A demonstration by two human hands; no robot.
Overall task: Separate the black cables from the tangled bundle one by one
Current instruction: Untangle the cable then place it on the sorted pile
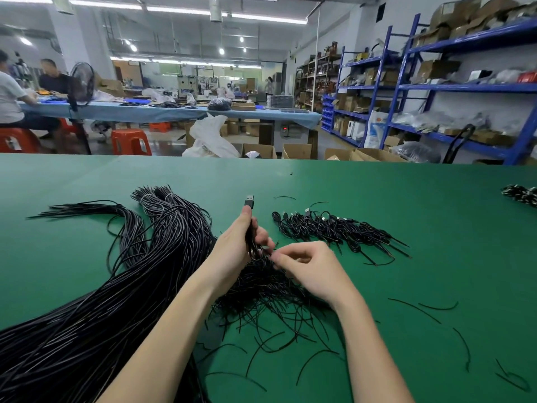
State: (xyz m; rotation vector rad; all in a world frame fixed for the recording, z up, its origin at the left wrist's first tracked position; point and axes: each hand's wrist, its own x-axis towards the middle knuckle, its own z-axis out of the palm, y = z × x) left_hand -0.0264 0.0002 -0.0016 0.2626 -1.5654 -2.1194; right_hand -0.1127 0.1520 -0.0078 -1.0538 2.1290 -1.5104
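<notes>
Left hand grips black cable upright, USB plug up, above tangled bundle on worktop; right hand fingers pinch strands just right of it, nearer the tangle.

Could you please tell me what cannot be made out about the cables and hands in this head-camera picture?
- Where the cable held by the left hand runs: lost in the tangled pile.
- What the right hand pinches: its fingertips cover it.
- How long the big bundle is: cut off by the left and bottom edges.
- The striped cables: cut off by the right edge.
- Plug types in the sorted row: too small.
</notes>
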